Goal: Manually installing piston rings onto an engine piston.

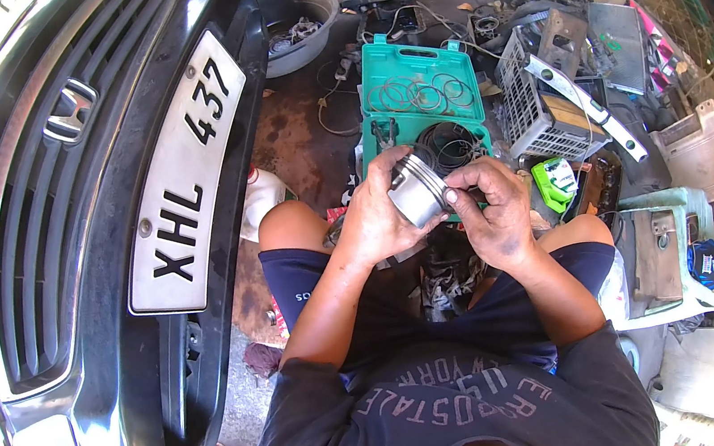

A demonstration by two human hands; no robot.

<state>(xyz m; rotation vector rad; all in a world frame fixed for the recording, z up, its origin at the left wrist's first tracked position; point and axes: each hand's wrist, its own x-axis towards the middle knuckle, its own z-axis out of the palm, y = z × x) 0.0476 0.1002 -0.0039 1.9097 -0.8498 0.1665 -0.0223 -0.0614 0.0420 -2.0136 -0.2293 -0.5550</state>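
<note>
A silvery engine piston (419, 199) with ring grooves near one end is held up in front of my lap, tilted. My left hand (372, 216) is closed around its side, with the thumb over the far edge. On the other side, my right hand (496, 212) pinches the piston's grooved edge between thumb and forefinger. Whether a thin ring is between those fingers is too small to tell. Just beyond my hands lies an opened teal plastic tool case (379, 65). Thin metal rings (417, 96) rest in its lid, and dark round rings (453, 143) in its lower half.
A car's front bumper (224, 141) rises close on my left. Behind it stands a grey basin (323, 36) holding metal parts. To the right are a grey plastic crate (518, 102), a green-and-white box (555, 182) and a pale green plastic chair (689, 211). Cables and greasy parts litter the ground.
</note>
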